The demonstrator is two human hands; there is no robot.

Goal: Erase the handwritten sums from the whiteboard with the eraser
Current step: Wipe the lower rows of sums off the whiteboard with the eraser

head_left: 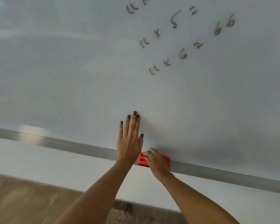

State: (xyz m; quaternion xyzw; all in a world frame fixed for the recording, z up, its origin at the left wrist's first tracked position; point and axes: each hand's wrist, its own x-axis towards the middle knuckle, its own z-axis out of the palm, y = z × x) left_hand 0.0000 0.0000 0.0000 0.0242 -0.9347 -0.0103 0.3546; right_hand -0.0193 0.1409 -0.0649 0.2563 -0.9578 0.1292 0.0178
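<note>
Pressing flat against the lower part of the whiteboard [71,70], the left hand [129,143] lies open with fingers straight and close together, dark-painted nails pointing up the board, holding nothing. Below the board's lower edge runs a grey metal tray rail [63,143], slanting down to the right across the view, with a pale wall [47,164] beneath it and a wood-toned floor [23,199] at the bottom left. Just right of the left wrist, the red eraser [142,160] sits at the rail, against the bottom edge of the board. The right hand [158,163] is curled over the eraser, fingers bent down onto its top and gripping it, so that only its left end and a sliver of its right end show. Well above and to the right, the handwritten sums [176,50] are unwiped in dark marker: "11 x 5 =" and "11 x 6 = 66," with a further line cut off at the top edge. Both forearms reach up from the bottom of the view.
</note>
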